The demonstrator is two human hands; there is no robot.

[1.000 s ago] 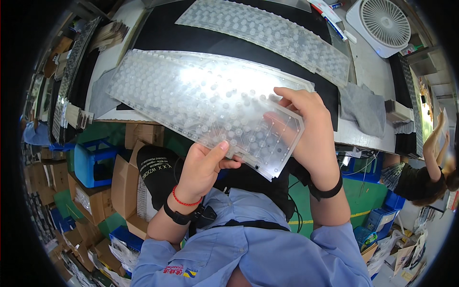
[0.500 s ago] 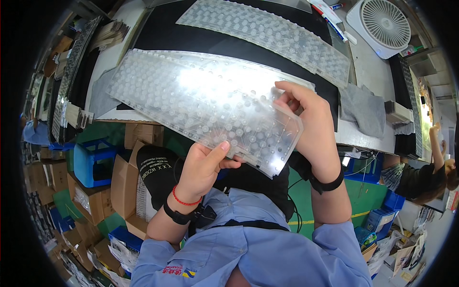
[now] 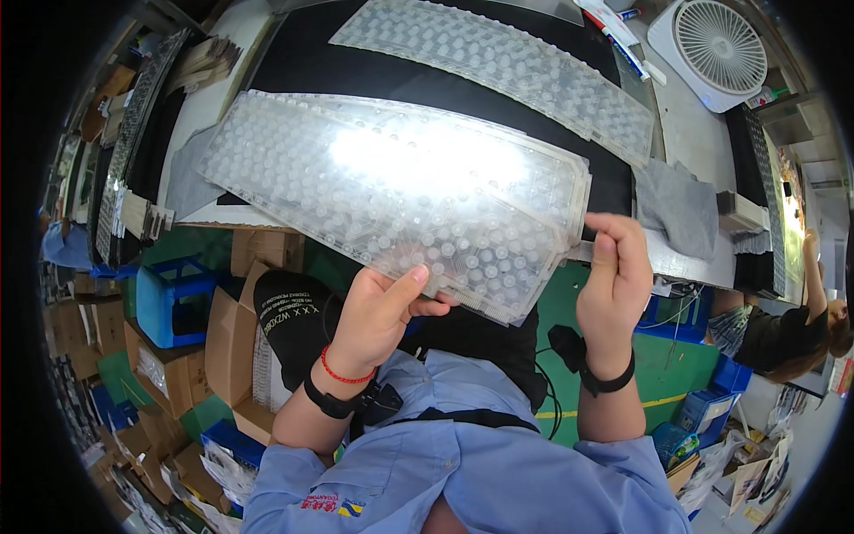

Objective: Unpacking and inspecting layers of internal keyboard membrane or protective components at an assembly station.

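My left hand (image 3: 382, 307) is closed on the near edge of a clear keyboard membrane sheet (image 3: 400, 240), its thumb on top and fingers underneath. The sheet is dotted with round domes and fine circuit lines. Its near right part hangs over the table's front edge, and its tabbed edge points toward me. Beneath it, a further membrane sheet (image 3: 551, 169) shows along the far and right sides. Strong glare hides detail in the middle. Just off the right edge of the sheets is my right hand (image 3: 616, 276), fingers curled and thumb against the index finger, nothing visible in it.
Another dotted sheet (image 3: 498, 67) lies on the black mat (image 3: 302, 53) farther back. A white fan (image 3: 716, 49), pens (image 3: 614, 40) and a grey cloth (image 3: 676, 205) are at the right. A blue stool (image 3: 173, 303) and cardboard boxes (image 3: 236, 347) stand at the lower left.
My right hand has left the sheet's right end and moved right and toward me. The sheet's right end, hidden before, now shows. My left hand keeps its hold.
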